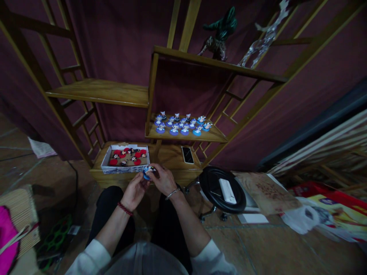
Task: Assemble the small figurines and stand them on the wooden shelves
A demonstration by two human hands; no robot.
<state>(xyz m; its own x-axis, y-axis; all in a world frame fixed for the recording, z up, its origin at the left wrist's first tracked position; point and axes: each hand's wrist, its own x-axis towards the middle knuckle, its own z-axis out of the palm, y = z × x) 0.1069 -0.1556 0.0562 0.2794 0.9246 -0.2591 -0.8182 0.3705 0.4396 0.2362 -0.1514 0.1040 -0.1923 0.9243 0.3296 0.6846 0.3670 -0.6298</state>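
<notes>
Between my two hands, in front of the low shelf, is a small figurine point(148, 172) with a blue base. My left hand point(135, 191) has its fingers closed on the base from the left and below. From the right, my right hand point(164, 181) pinches the same figurine, hiding part of it. Just beyond my hands a shallow cardboard box point(106, 169) holds several figurines with red bases. Higher up, several figurines point(174, 130) with purple and blue bases stand in rows on the middle shelf point(218, 136).
A phone point(188, 155) lies on the low shelf. To my right stands a black round stool point(212, 183) with a white box point(228, 191) on it. A dark green statue point(222, 32) and a clear statue point(262, 40) occupy the top shelf. Packages point(329, 210) lie on the floor at right.
</notes>
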